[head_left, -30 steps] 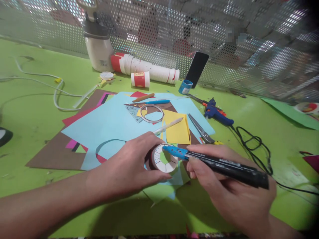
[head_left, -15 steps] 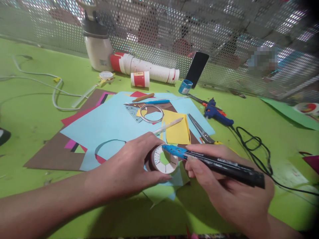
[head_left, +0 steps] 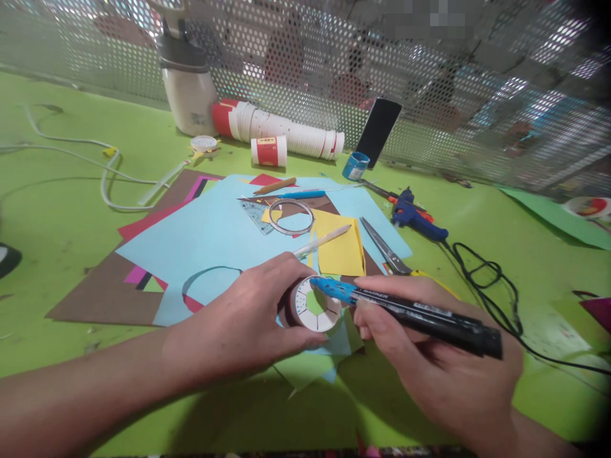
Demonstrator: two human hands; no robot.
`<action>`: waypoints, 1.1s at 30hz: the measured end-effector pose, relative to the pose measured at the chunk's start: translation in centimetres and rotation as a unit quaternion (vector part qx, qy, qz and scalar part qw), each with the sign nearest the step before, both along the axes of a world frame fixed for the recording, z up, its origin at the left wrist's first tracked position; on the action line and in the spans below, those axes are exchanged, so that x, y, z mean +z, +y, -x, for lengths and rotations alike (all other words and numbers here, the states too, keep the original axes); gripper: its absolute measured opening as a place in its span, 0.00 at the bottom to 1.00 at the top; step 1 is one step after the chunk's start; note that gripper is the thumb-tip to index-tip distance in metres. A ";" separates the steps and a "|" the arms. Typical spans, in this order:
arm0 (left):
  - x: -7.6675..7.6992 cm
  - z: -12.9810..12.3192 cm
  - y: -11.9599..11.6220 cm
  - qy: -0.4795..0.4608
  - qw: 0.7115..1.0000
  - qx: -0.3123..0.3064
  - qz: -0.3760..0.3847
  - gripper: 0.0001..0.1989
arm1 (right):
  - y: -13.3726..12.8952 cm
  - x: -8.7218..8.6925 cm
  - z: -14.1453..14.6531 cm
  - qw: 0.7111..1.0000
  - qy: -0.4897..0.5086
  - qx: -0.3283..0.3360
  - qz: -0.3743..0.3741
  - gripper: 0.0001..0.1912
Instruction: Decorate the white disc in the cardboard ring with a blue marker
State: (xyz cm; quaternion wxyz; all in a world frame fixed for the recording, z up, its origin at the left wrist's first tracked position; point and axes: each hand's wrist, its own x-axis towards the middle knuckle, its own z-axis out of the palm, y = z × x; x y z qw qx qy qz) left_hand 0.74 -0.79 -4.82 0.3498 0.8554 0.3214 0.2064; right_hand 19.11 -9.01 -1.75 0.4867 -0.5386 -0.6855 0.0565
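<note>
My left hand [head_left: 258, 305] is closed around a small round piece with a white ring face [head_left: 329, 315]. Black lines split the ring into segments, blue dots mark its left side, and its centre is green. The sides are mostly covered by my fingers. In my right hand [head_left: 429, 362] is a black marker [head_left: 424, 321] with a blue-stained front end. Its tip meets the upper part of the ring face. Just beyond the hands lie a yellow paper [head_left: 338, 245], a white pencil-like stick [head_left: 329, 238] and scissors [head_left: 382, 245].
Light blue sheets [head_left: 210, 222] lie over brown card [head_left: 90, 286] on the green table [head_left: 57, 222]. A blue glue gun [head_left: 415, 216] trails a black cord to the right. Paper cups [head_left: 286, 130], a blue jar [head_left: 356, 166], a phone [head_left: 379, 132] and a spray bottle [head_left: 188, 95] stand along the perforated screen.
The marker's rear end and my right hand have shifted very slightly left. The tip stays at the ring's top, and my left hand keeps its place.
</note>
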 end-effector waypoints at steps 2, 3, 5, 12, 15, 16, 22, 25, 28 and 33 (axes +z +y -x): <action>-0.1 0.0 0.0 -0.004 1.000 -0.002 -0.005 0.17 | 0.1 0.1 0.0 1.000 -0.006 -0.001 0.001 0.06; -0.2 0.0 0.0 -0.007 1.000 -0.003 -0.008 0.17 | 0.1 0.1 0.0 1.000 -0.010 -0.002 0.001 0.06; -0.2 0.0 0.1 -0.011 1.000 -0.003 -0.015 0.16 | 0.1 0.1 0.0 1.000 -0.019 -0.004 0.001 0.05; -0.2 -0.1 0.0 -0.017 0.999 -0.003 -0.029 0.14 | -0.3 -0.4 -0.1 0.998 -0.055 -0.003 -0.024 0.06; -0.1 -0.1 0.0 -0.012 1.000 -0.001 -0.028 0.14 | -0.3 -0.8 -0.3 0.997 -0.061 -0.002 -0.038 0.07; -0.1 -0.1 0.0 -0.010 1.000 0.002 -0.025 0.14 | -0.3 -0.9 -0.3 0.997 -0.064 -0.001 -0.048 0.07; 0.2 -0.1 -0.2 -0.008 1.000 0.004 -0.007 0.13 | -0.1 -0.6 -0.1 0.998 -0.051 -0.001 -0.040 0.08; 0.2 -0.1 -0.1 -0.015 1.000 0.005 0.002 0.14 | -0.3 -0.2 -0.3 0.998 -0.037 -0.001 -0.042 0.07; 0.2 -0.1 0.0 -0.020 1.000 0.005 0.007 0.16 | -1.2 -0.1 -1.2 0.996 -0.060 -0.028 -0.055 0.08; 0.2 0.0 0.2 -0.011 1.000 0.005 0.006 0.17 | -2.4 -0.7 -2.1 0.991 -0.087 -0.080 -0.065 0.09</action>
